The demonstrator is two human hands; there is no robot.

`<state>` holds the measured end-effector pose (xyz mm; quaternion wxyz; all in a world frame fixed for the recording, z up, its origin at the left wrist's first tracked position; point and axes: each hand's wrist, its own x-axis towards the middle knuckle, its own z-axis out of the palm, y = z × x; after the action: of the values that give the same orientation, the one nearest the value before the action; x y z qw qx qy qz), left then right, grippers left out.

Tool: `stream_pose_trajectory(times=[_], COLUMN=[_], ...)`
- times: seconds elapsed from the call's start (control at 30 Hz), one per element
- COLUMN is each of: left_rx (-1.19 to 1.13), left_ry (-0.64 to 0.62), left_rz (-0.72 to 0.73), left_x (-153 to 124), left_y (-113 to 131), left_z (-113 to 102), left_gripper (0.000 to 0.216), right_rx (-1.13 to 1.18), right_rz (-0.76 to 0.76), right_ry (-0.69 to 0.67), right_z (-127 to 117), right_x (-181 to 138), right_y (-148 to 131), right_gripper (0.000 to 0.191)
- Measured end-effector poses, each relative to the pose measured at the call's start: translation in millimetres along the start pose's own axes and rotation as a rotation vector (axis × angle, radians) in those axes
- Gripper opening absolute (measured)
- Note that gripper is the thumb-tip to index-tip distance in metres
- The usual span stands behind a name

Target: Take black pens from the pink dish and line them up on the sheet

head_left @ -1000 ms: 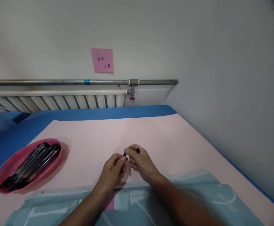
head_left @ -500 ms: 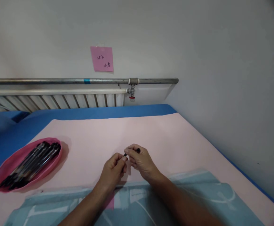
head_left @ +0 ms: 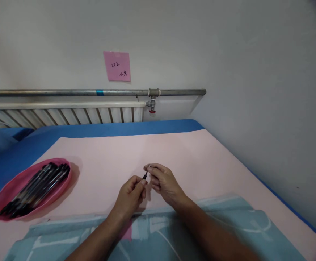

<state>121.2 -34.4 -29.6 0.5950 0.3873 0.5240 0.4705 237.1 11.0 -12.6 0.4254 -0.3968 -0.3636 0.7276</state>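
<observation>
Black and slim, what looks like the front of a pen (head_left: 144,177) juts from between the thumb and forefinger of the person's left hand (head_left: 130,194), whose grip is clamped on it just above the pink-covered surface (head_left: 106,156). From where I stand, its long axis slants up and to the right, away from the person's body, so the thin end points straight at the fingertips of the right hand (head_left: 164,183). That hand sits just beyond the tip, thumb and forefinger brought close together; I cannot tell whether they touch the tip or pinch something tiny. So the left hand has the body of it, while the right is nearest the point. Well off to the left, a pink basket (head_left: 19,185) holds a bundle of dark pens (head_left: 35,190), and a blue-green cloth (head_left: 158,235) lies under the forearms.
</observation>
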Motion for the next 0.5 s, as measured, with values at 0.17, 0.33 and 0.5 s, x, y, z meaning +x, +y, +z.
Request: stream_pose_trajectory(times=[0.17,0.33,0.5], left_rx=[-0.005,-0.012,-0.005], left_ry=[-0.001,0.015,0.000], left_rz=[-0.005,-0.036,-0.004], left_x=[0,-1,1], left_y=[1,4,0], left_z=[0,0,-2], left_gripper=[0.032,0.035,0.032], right_rx=[0.074,0.003,-0.180], right_rz=[-0.094,-0.121,-0.156], right_ry=[0.096,0.165,0.105], right_z=[-6,-8,-4], right_x=[4,5,6], right_y=[-4,-5,7], right_gripper=[0.020,0.023,0.020])
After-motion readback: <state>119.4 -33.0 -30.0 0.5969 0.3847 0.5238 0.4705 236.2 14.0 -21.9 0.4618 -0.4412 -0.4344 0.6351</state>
